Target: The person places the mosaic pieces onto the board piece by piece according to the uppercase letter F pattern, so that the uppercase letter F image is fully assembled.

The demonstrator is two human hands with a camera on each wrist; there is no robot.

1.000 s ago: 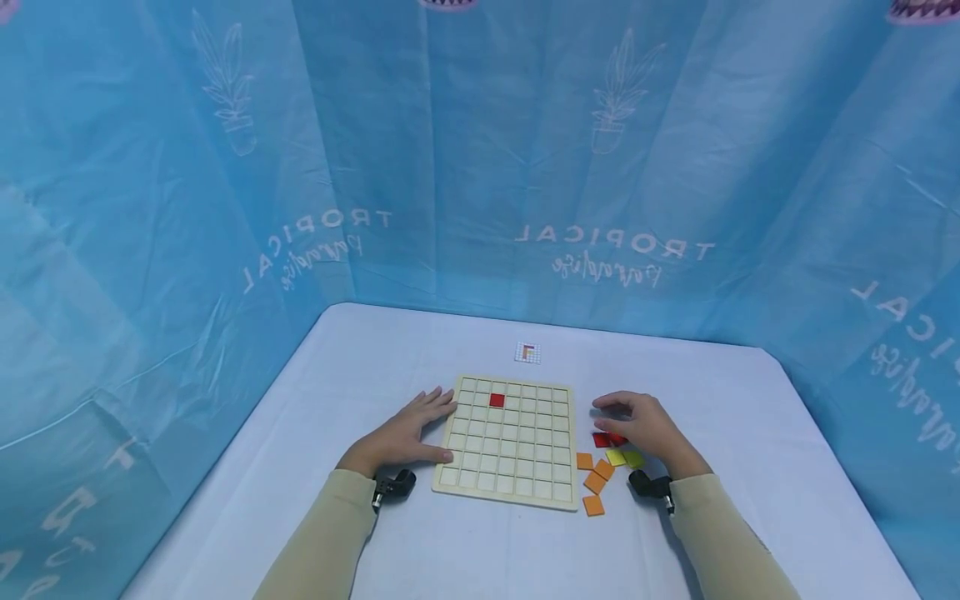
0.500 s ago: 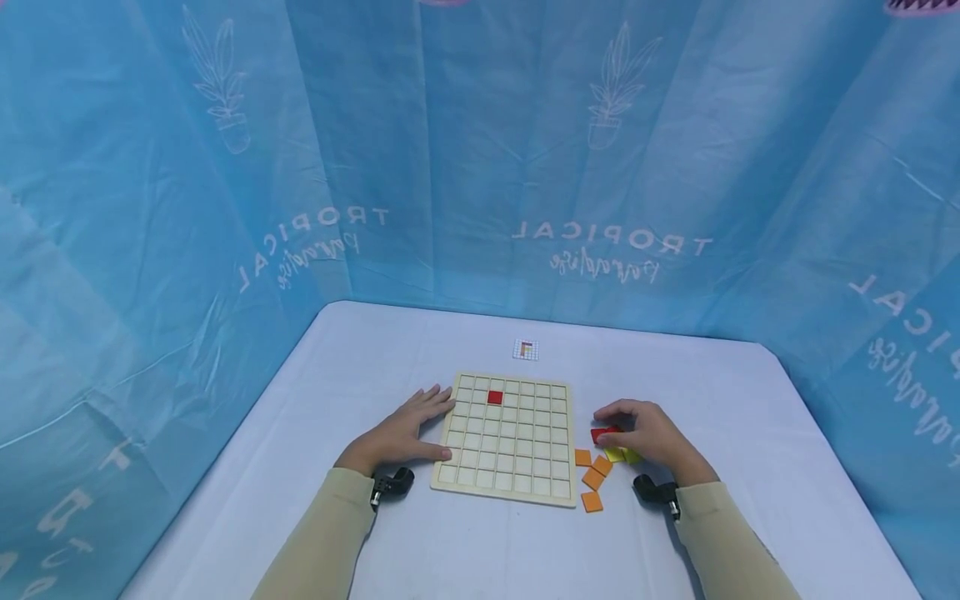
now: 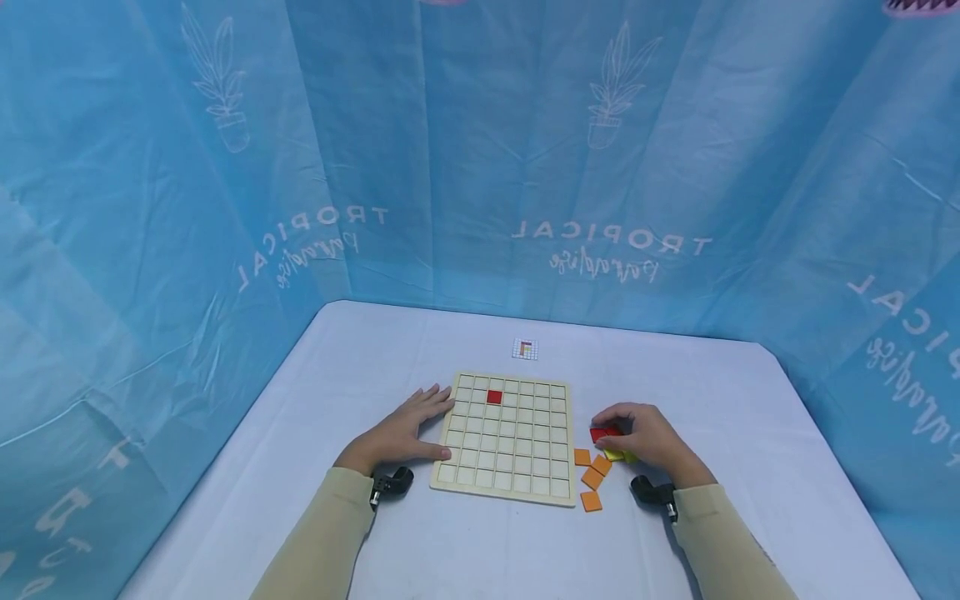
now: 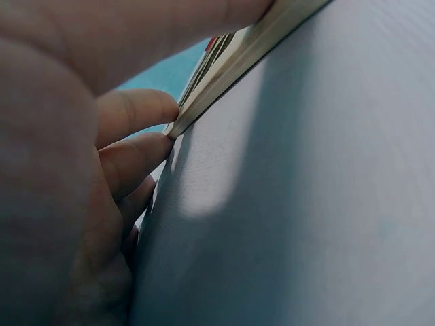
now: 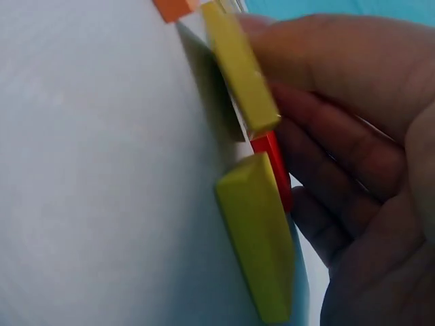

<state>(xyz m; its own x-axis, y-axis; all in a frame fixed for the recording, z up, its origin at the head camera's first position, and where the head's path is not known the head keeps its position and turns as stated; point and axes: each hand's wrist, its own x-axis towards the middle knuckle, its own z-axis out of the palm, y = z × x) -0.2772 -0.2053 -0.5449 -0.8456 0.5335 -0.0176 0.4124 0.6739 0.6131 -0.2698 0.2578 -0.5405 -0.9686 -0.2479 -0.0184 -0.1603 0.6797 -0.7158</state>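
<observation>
My left hand rests against the left edge of a pale wooden grid board, fingers spread, thumb over the near part of that edge. The left wrist view shows fingertips touching the board's side. One red square tile sits in a cell near the top. To the board's right, my right hand pinches another red tile between thumb and forefinger; their contact is hidden in the right wrist view. Beneath that hand lie further red and yellow tiles, partly covered. One yellow tile appears tilted beside the thumb.
Several orange tiles lie by the board's lower right side. A small printed pattern card lies beyond the board. A white cloth covers the table, and blue curtains stand around it.
My right hand has lowered onto the tile pile, and its thumb and forefinger have closed on a red tile. The left hand stays at the board's edge.
</observation>
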